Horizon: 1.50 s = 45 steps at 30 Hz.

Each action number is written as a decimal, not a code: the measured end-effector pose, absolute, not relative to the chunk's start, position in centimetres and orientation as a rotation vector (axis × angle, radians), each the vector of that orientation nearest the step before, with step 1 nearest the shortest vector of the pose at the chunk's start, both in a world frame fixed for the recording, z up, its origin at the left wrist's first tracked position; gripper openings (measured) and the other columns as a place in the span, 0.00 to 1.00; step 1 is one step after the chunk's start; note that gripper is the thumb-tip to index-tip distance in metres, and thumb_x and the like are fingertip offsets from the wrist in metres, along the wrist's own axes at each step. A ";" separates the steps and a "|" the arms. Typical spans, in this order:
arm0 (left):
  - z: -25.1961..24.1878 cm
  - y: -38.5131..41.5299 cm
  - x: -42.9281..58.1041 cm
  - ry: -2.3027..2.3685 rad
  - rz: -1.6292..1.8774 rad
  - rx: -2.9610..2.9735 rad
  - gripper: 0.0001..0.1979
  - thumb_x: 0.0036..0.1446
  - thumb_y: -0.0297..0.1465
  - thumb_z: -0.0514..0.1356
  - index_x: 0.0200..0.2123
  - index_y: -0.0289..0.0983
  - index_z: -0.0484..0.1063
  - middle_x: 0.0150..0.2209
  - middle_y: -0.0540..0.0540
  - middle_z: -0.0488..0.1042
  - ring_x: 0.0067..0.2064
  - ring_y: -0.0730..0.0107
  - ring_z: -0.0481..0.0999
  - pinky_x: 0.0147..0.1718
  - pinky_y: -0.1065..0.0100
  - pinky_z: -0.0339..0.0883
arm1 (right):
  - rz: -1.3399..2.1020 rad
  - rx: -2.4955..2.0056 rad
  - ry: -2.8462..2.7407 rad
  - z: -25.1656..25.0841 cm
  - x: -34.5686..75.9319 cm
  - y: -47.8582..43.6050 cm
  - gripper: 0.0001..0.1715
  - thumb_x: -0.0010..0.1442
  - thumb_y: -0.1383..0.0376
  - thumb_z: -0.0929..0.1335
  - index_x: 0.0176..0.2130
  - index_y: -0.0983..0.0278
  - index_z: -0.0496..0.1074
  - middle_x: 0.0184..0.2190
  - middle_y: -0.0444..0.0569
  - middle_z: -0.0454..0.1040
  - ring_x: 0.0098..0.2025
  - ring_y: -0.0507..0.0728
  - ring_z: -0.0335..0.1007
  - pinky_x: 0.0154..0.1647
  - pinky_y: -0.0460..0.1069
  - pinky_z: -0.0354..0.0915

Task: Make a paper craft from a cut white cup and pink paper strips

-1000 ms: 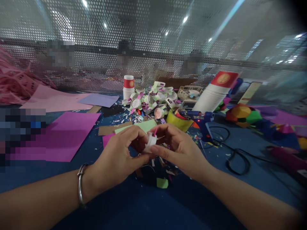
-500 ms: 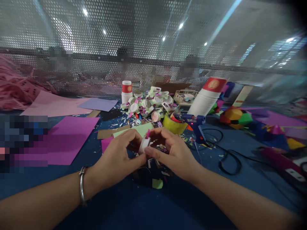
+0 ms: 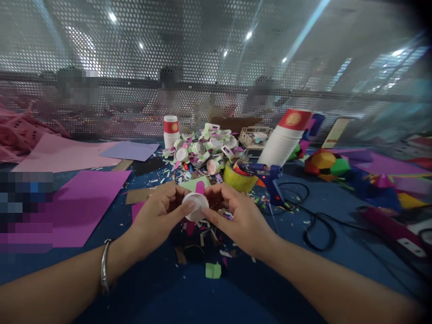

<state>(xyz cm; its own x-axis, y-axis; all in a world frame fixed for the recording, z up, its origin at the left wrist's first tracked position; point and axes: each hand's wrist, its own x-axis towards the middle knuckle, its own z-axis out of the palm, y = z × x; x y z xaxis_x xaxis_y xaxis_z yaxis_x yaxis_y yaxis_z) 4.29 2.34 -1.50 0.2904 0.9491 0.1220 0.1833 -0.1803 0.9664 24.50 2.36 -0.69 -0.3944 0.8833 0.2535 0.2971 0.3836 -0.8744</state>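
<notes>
Pinching white cup piece (image 3: 198, 203) at near centre, near-left of yellow roll (image 3: 236, 180), w/ L hand (image 3: 157, 218) & R hand (image 3: 241, 220), fingers curled nearly closed on opp. edges, L thumb on its face, R thumb at rim. Poss. risking a bent or loosened pink tab (image 3: 200, 186) from pressing too hard, or a drop among paper scraps (image 3: 213, 271) from slack grip. Vs 0.5 s ago, now turning round face to camera, not side-on.
</notes>
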 end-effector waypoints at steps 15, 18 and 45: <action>-0.8 2.3 4.3 1.143 1.104 1.644 0.12 0.64 0.40 0.58 0.41 0.39 0.75 0.37 0.48 0.76 0.36 0.69 0.73 0.36 0.68 0.68 | 0.964 -1.030 -1.897 -0.5 24.8 2.3 0.14 0.63 0.61 0.69 0.48 0.61 0.68 0.40 0.48 0.75 0.39 0.55 0.73 0.41 0.51 0.71; -0.6 2.2 3.9 1.190 1.126 1.630 0.12 0.64 0.40 0.58 0.41 0.39 0.75 0.36 0.48 0.77 0.35 0.70 0.73 0.34 0.69 0.68 | 0.938 -1.031 -1.905 -0.4 24.8 2.4 0.14 0.63 0.60 0.68 0.48 0.60 0.68 0.40 0.49 0.76 0.40 0.55 0.74 0.41 0.51 0.71; -0.7 0.8 2.4 1.096 0.966 1.419 0.14 0.61 0.40 0.60 0.44 0.38 0.77 0.39 0.44 0.80 0.34 0.67 0.78 0.33 0.68 0.75 | 0.291 -1.145 -1.968 2.7 27.5 2.2 0.05 0.63 0.64 0.68 0.40 0.61 0.74 0.33 0.45 0.77 0.33 0.52 0.73 0.36 0.47 0.69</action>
<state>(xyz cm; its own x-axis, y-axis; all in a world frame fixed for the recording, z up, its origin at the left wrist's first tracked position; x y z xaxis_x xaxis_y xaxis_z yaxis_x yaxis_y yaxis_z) 2.44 0.81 -0.72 0.2542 0.9671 -0.0021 0.1199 -0.0294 0.9923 27.46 2.22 2.66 -0.2494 0.8061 0.5367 0.6162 0.5596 -0.5542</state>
